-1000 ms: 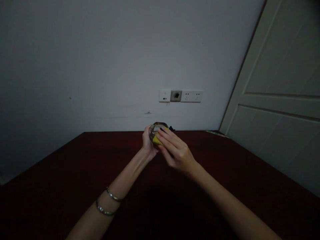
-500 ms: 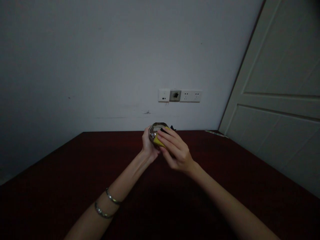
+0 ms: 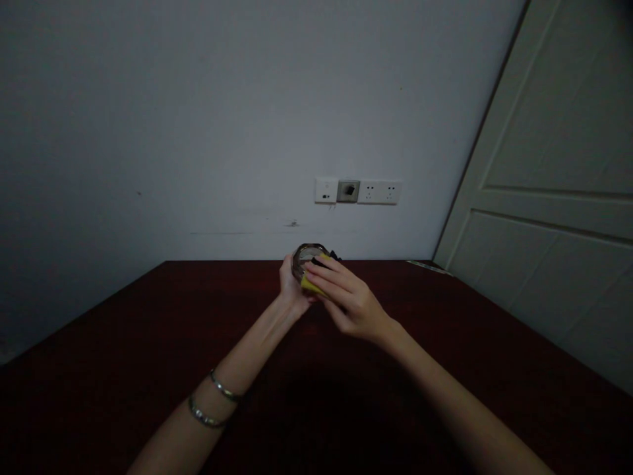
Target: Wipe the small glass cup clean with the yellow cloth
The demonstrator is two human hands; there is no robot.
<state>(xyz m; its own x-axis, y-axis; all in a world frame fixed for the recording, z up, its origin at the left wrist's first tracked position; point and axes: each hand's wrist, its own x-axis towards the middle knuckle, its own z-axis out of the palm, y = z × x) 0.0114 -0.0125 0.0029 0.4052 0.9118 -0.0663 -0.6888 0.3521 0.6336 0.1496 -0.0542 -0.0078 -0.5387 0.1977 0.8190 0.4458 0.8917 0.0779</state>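
Note:
My left hand (image 3: 293,285) is closed round a glass jar or cup (image 3: 300,256), dark-tinted and clear, with its round end tilted toward me. From the right, my right hand (image 3: 349,297) presses a yellow cloth (image 3: 310,285) with black parts against the glass; its fingers lie over the cloth and cover part of the glass. Whether that round end is the mouth or the base, I cannot tell. Two silver bangles (image 3: 205,414) circle my left forearm.
Below my hands spreads a dark red table (image 3: 148,330). A pale wall (image 3: 222,132) rises behind it, with a row of sockets (image 3: 378,192). A panelled door (image 3: 554,178) stands at the right, and a thin flat strip (image 3: 428,266) lies near the table's back right edge.
My right hand and the cloth have shifted slightly left and down along the glass. The left hand keeps its hold, almost in the same place.

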